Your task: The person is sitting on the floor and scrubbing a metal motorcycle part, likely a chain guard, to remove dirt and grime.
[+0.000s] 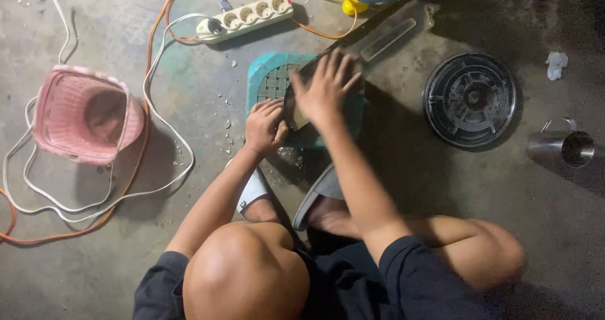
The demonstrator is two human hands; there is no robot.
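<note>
A long dark flat piece (391, 33) lies slantwise across a small teal stool (268, 74) with a woven top, on the concrete floor. My right hand (324, 90) rests flat on the piece's near part, fingers spread. My left hand (265, 126) is curled at the piece's near end, by the stool's front edge, and seems to grip it. What lies under its fingers is hidden. My knees and sandalled feet are just below the stool.
A pink woven basket (85, 115) stands at the left among white and orange cables (148, 74). A white power strip (246, 17) lies behind the stool. A round black grille (469, 99), a metal cup (564, 147) and a crumpled white scrap (556, 63) are at the right.
</note>
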